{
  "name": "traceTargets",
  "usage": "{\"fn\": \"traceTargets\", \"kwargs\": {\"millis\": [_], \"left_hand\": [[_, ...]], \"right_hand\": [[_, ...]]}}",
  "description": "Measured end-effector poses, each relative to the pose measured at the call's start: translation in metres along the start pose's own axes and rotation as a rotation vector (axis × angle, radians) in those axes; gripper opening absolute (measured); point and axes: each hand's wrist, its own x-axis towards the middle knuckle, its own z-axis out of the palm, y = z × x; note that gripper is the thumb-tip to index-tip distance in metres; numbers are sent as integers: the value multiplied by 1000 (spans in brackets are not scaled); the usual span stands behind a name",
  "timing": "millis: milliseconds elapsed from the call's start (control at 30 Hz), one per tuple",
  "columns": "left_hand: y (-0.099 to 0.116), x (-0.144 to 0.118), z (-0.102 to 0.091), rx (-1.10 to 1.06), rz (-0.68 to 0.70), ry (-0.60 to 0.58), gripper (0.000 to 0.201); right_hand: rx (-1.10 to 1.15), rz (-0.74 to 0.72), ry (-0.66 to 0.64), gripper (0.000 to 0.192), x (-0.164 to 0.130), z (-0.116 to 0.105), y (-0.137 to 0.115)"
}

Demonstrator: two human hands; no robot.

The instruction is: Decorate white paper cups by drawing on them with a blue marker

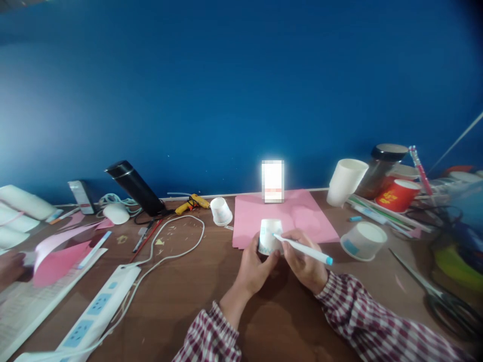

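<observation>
A white paper cup [269,241] with blue marks, including a zigzag near its lower edge, is held upside down in front of me. My left hand [256,266] is closed around its lower left side, the thumb across the front. Between the fingers of my right hand [304,264] is a white marker [307,250] with a blue end. Its tip meets or almost meets the cup's face; I cannot tell which. Behind the cup lies pink paper [302,216], and a bright pixelated upright screen [272,181] stands on it.
At left are a power strip [100,301] with a looping white cable, a black flask [136,188], a yellow glue gun [192,203] and another person's hand [11,269]. Paper cups [221,211] stand nearby. Scissors [439,294], a white tub [364,240] and a red cup [398,196] are at right.
</observation>
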Motion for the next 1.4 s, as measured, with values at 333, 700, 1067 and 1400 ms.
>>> {"fn": "traceTargets", "kwargs": {"millis": [333, 700, 1067, 1400], "left_hand": [[-3, 0, 0, 26, -7, 11, 42], [-4, 0, 0, 55, -34, 16, 47], [-2, 0, 0, 54, -38, 10, 47], [-3, 0, 0, 60, -42, 16, 48]], "right_hand": [[-11, 17, 9, 7, 0, -1, 0], [-3, 52, 8, 8, 1, -1, 1], [0, 83, 8, 11, 2, -2, 1], [10, 83, 2, 11, 2, -2, 0]]}}
